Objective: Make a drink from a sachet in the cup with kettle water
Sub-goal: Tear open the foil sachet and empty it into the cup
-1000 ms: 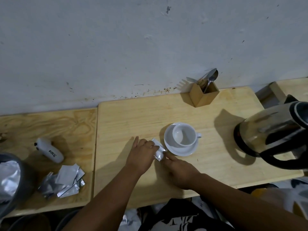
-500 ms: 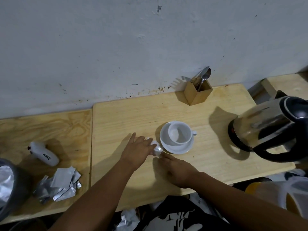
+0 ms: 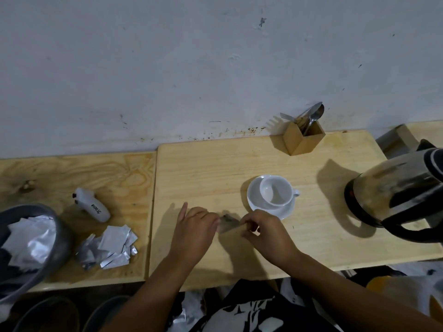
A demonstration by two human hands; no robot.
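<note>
Pinching a sachet [image 3: 228,224] together, left hand [image 3: 194,232] and right hand [image 3: 267,232] rest on pale wooden table [image 3: 239,164] (scuffed wall [image 3: 191,68] behind).

Two light wooden tabletops stand edge to edge against the wall, the right table [image 3: 215,164] set a little higher than the left table [image 3: 72,168]. On the right one a saucer [image 3: 285,213] with a white cup [image 3: 275,191] sits mid-surface, a steel kettle [image 3: 395,195] stands at the right edge, and a wooden cutlery box [image 3: 303,138] stands far back by the wall. On the left one lie a white handheld device [image 3: 92,207], a heap of torn silver sachets [image 3: 107,248] just near of it, and a grey bowl [image 3: 56,236] of wrappers at the near left edge
</note>
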